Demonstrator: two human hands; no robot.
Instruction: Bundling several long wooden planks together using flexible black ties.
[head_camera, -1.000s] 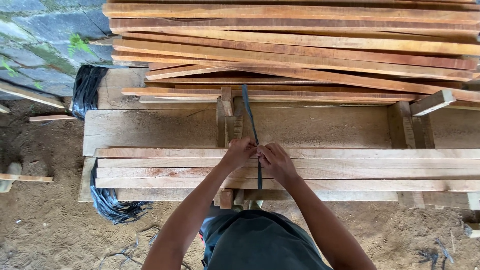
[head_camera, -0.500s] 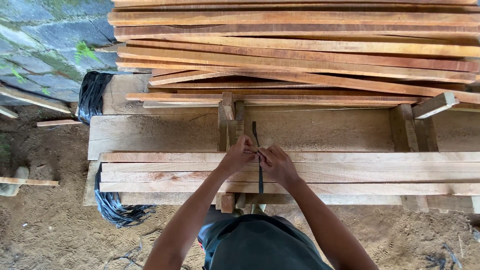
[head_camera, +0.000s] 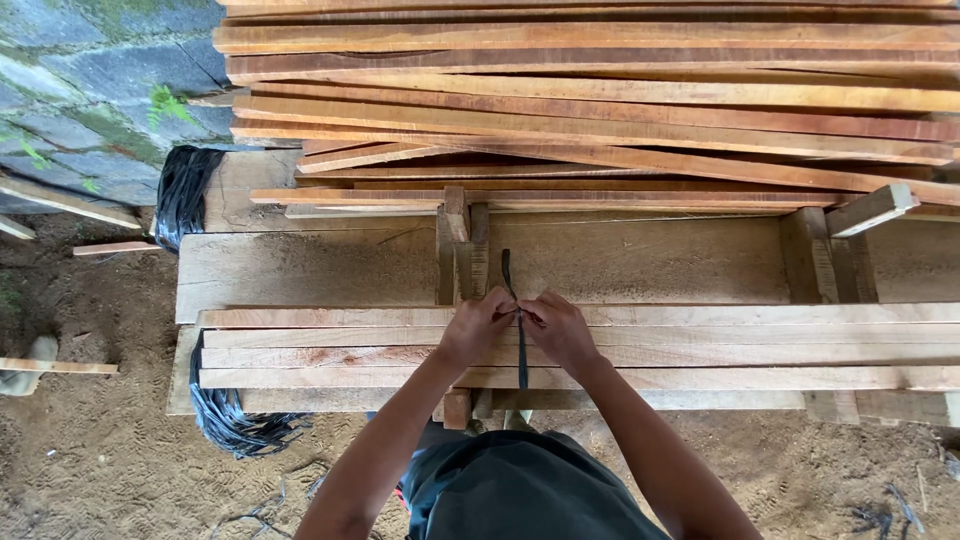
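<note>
Head camera looks straight down on a bundle of pale wooden slats lying lengthwise across a rough wooden workbench. Both hands meet at the middle of the bundle's top face. The left hand and the right hand are closed with fingertips pinched on a dark strap that runs across the slats from the far side to the near edge; one thin end of it sticks up past the hands toward the bench top. The two hands nearly touch each other at the strap, knuckles facing. The strap crosses the slats at a right angle and drops out of sight at the near edge of the bundle. Beyond the bench, a large stack of reddish-brown planks fills the upper part of the view, lying roughly parallel to the bundle. A clump of black strapping hangs at the bench's far left corner, and another black clump lies below the bundle's left end on the dirt ground. A mossy stone wall shows at upper left.
</note>
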